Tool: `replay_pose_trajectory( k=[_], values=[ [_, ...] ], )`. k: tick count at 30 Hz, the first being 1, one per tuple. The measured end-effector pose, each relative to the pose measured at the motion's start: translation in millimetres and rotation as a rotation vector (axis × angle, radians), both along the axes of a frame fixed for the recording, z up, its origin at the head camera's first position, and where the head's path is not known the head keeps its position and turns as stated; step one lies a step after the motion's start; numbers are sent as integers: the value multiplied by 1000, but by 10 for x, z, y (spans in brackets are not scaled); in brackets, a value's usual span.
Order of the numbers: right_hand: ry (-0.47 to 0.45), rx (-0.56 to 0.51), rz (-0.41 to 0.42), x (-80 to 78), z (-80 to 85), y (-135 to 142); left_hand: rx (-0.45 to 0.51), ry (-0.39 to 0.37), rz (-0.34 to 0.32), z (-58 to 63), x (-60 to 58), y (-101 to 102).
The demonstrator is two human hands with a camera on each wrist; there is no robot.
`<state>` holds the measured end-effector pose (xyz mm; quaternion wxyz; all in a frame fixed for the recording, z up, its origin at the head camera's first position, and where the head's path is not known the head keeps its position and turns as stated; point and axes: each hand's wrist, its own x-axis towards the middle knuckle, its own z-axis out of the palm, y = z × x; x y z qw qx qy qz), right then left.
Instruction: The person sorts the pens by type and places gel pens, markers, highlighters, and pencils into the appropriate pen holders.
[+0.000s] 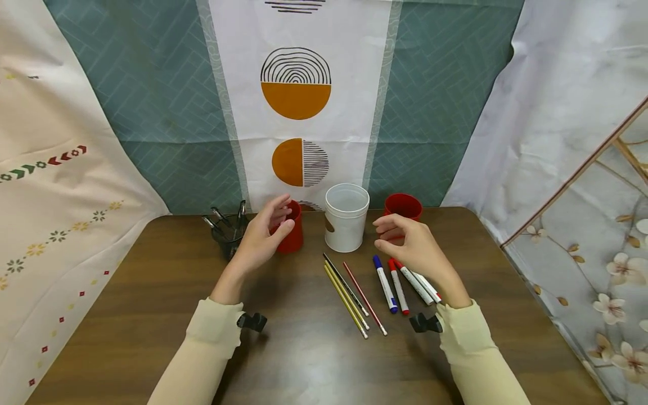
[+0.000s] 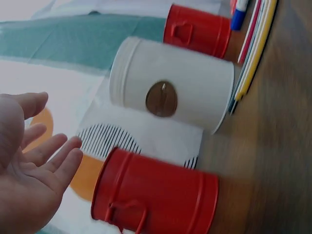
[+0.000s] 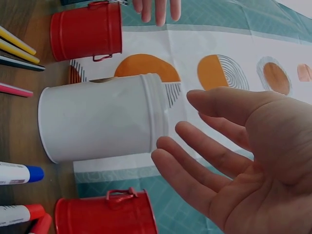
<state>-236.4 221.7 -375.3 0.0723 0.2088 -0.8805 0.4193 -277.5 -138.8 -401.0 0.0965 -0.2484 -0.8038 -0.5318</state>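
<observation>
My left hand [image 1: 260,233] hovers beside the left red cup [image 1: 293,236], fingers loosely bent and nothing in them. In the left wrist view that hand [image 2: 36,175] is apart from the red cup [image 2: 156,192], whose small handle shows. A white cup [image 1: 346,228] stands upright between the two red ones. Near the right red cup [image 1: 403,203], partly covering it, is my right hand [image 1: 415,244], also holding nothing. The right wrist view has this hand [image 3: 253,151] with its fingers spread near the white cup's rim [image 3: 156,112].
Several pencils [image 1: 349,298] lie on the wooden table [image 1: 152,315] in front of the white cup. To their right lie several markers [image 1: 386,285] with blue and red caps. A black holder with pens [image 1: 228,233] stands behind my left wrist. Patterned cloth [image 1: 172,101] hangs behind.
</observation>
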Motion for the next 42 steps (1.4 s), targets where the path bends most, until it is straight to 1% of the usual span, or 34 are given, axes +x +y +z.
replay_pose_trajectory(
  k=[3,6,12,19,24,28,32,36,42],
  values=[
    [-17,-4,9,9,-9,-16,7,-37,-31,-8,32,79],
    [-29,6,9,30,-13,-4,-14,-58,-66,-40,3,185],
    [-39,33,-1,44,-2,46,-49,-113,-105,-94,-114,385],
    [-50,57,20,10,-21,33,-47,-165,-113,-215,-276,520],
    [-72,72,33,14,-32,27,-72,-208,-118,-292,-379,587],
    [-73,78,40,9,-37,31,-88,-214,-140,-347,-476,647],
    [-76,82,44,-1,-40,36,-82,-215,-169,-388,-566,702],
    [-83,87,57,-10,-49,27,-69,-221,-161,-426,-621,717],
    [-72,95,77,2,-46,12,-45,-240,-186,-483,-693,745]
  ],
)
